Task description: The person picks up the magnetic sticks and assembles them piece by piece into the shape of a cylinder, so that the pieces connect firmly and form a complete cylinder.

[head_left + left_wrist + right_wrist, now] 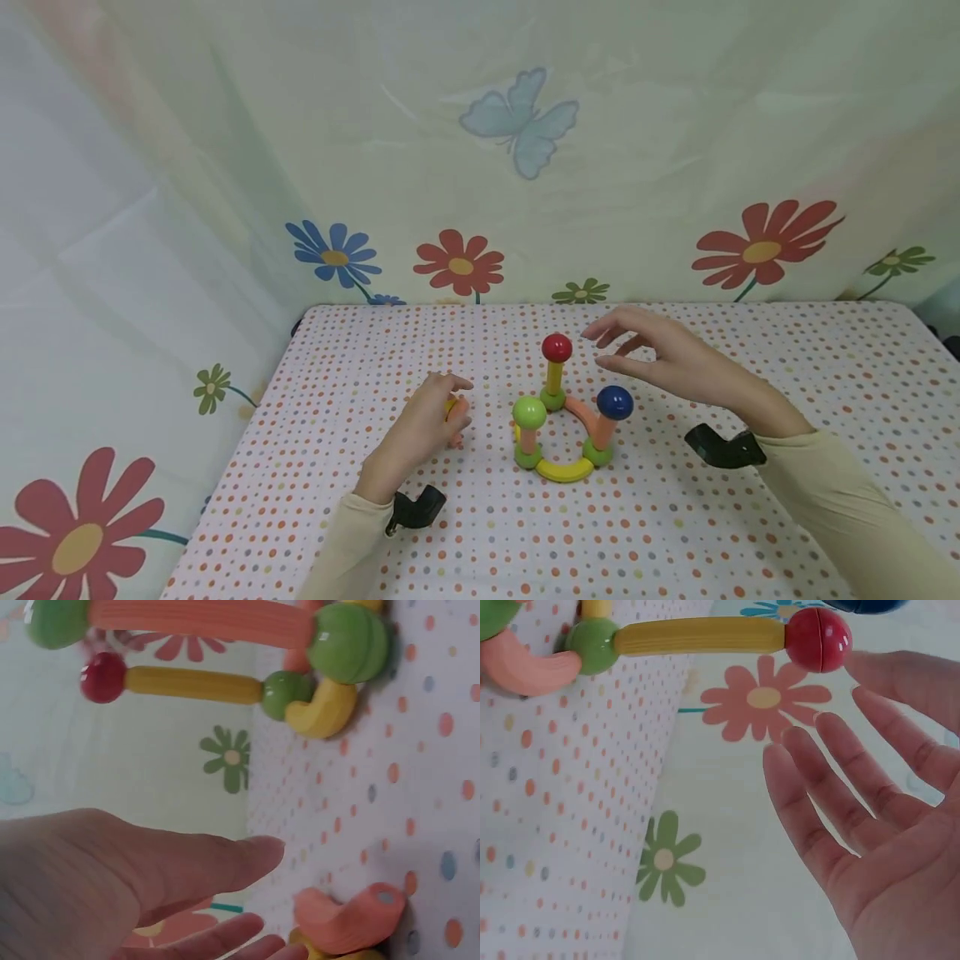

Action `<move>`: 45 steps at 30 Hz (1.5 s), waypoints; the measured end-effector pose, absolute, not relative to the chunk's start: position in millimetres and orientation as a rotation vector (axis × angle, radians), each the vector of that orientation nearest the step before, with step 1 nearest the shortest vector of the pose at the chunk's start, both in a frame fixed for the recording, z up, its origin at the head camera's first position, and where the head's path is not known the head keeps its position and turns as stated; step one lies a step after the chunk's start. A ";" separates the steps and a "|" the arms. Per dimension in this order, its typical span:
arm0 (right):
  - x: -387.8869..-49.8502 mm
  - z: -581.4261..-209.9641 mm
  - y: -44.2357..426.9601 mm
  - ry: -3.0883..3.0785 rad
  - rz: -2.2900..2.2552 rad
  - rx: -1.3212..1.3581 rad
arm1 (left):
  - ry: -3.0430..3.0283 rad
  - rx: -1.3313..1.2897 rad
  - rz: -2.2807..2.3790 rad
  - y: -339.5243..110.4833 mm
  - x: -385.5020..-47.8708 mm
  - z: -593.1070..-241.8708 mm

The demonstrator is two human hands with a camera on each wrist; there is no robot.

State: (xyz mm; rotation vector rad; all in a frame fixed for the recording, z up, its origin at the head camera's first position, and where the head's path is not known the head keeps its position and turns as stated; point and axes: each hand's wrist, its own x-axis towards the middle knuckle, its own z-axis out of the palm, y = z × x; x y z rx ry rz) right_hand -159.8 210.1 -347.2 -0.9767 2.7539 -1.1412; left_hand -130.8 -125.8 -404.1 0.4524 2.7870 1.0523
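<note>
A toy structure stands in the middle of the table in the head view. Its ring joins green balls with curved rods, among them a yellow curved rod [565,472] and a pink curved rod [581,412]. Three upright sticks carry a red ball [557,347], a light green ball [529,412] and a blue ball [615,403]. My right hand [660,354] hovers beside the red ball, fingers extended, holding nothing. My left hand [431,421] is above loose curved pieces, pink [349,919] and yellow, with fingers relaxed and apart from them in the left wrist view.
The table [637,542] has a dotted white cover. Behind and to the left hangs a curtain [637,150] printed with flowers and a butterfly. A black band with a camera mount [723,447] sits on the right wrist, another [418,507] on the left.
</note>
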 end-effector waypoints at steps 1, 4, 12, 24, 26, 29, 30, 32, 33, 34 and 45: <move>-162.9 -345.2 206.5 2.736 -1.143 -0.987 | 2.791 0.444 1.025 -124.7 -131.5 -408.1; -170.9 -341.6 197.1 2.697 -1.129 -0.989 | 2.813 0.423 0.943 -119.7 -132.6 -415.1; -180.8 -345.1 184.5 2.621 -1.117 -1.059 | 2.881 0.416 0.787 -106.6 -133.7 -425.8; -182.6 -349.0 178.4 2.567 -1.205 -1.051 | 2.823 0.414 0.903 -98.0 -139.8 -422.7; -183.1 -349.5 178.1 2.568 -1.210 -1.052 | 2.771 0.407 1.016 -98.8 -144.2 -418.0; -183.3 -349.5 177.7 2.563 -1.219 -1.042 | 2.692 0.375 1.195 -99.5 -151.5 -404.8; -183.4 -349.5 177.6 2.560 -1.223 -1.038 | 2.671 0.383 1.251 -99.4 -153.7 -399.5; -183.6 -349.9 177.6 2.558 -1.227 -1.028 | 2.630 0.400 1.355 -97.9 -156.9 -387.9; -183.6 -350.1 177.7 2.559 -1.228 -1.025 | 2.621 0.422 1.385 -96.5 -158.0 -382.5; -183.7 -350.4 177.8 2.558 -1.233 -1.027 | 2.604 0.450 1.414 -95.0 -158.9 -377.5; -183.6 -352.4 178.7 2.520 -1.285 -1.039 | 2.593 0.551 1.372 -74.6 -160.2 -354.3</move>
